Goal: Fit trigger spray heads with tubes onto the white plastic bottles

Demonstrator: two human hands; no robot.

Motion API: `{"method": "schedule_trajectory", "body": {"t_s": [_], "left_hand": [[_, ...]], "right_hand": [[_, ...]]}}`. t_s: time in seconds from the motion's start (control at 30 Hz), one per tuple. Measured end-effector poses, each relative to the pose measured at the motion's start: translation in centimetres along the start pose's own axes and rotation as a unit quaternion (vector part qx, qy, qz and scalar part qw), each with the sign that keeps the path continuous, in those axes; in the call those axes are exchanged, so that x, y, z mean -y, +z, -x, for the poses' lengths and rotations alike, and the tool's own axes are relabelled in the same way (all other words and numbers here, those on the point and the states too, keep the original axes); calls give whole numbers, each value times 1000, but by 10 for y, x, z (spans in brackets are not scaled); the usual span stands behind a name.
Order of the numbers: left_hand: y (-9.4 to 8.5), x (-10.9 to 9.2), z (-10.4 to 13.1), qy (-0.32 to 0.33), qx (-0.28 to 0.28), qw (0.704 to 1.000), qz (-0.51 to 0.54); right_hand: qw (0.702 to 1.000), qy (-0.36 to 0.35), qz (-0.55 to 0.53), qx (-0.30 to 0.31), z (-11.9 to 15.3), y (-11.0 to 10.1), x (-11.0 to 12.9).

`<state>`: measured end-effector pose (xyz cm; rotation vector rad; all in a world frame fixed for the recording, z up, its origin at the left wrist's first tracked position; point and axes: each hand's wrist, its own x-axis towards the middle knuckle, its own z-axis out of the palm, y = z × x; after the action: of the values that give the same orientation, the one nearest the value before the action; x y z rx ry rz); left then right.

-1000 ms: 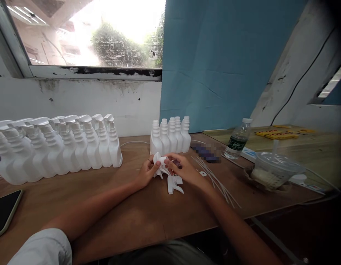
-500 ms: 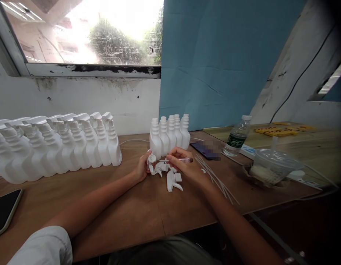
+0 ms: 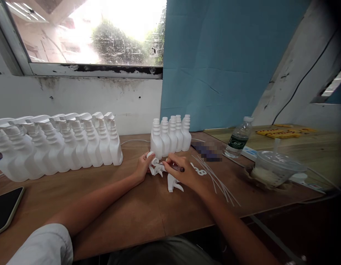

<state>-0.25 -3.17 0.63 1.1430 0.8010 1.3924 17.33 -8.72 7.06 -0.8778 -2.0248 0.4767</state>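
My left hand [image 3: 143, 169] is closed around a white spray trigger head [image 3: 155, 161], with its round opening turned toward my right hand. In my right hand [image 3: 184, 172] is a slim screwdriver [image 3: 178, 168] with a translucent handle, its thin shaft pointing left at the opening. Fingers cover part of the trigger head, and I cannot tell how far the tip goes in. Just below, another white trigger head [image 3: 174, 183] lies on the table, and more white trigger parts [image 3: 159, 169] sit between my hands. Small white rings [image 3: 200, 171] are right of my right hand.
Several white bottles without heads [image 3: 157, 145] stand behind my hands. A long row of bottles with spray heads [image 3: 91, 147] fills the left. To the right are thin white tubes [image 3: 220, 182], a phone [image 3: 207, 151], a water bottle [image 3: 237, 138] and a plastic cup [image 3: 272, 169].
The trigger head in my left hand has turned, its opening now facing right. My right hand has tilted the screwdriver, handle end lower and closer in. More white rings show beside it.
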Motion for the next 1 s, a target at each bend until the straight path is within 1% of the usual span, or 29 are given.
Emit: {"method": "schedule_trajectory", "body": {"t_s": [0.13, 0.27, 0.37, 0.5, 0.63, 0.77, 0.87, 1.0], "left_hand": [[-1, 2, -1, 1, 12, 1000, -4], [-1, 1, -1, -11, 40, 999, 9], [1, -3, 1, -20, 62, 998, 20], [1, -7, 2, -27, 79, 996, 34], [1, -7, 0, -36, 85, 995, 46], [0, -6, -1, -47, 80, 994, 57], [0, -6, -1, -56, 81, 993, 61], [0, -7, 0, -64, 86, 992, 69]], "right_hand": [[999, 31, -27, 0, -1, 1, 1], [986, 101, -132, 13, -3, -2, 4], [976, 123, -181, 19, -4, -4, 5], [976, 109, -188, 32, -4, -3, 5], [978, 100, -180, 36, -3, -1, 1], [988, 62, -139, 35, -2, 2, -4], [992, 51, -113, 25, -1, 3, -6], [989, 49, -135, 28, -1, 2, -6]]}}
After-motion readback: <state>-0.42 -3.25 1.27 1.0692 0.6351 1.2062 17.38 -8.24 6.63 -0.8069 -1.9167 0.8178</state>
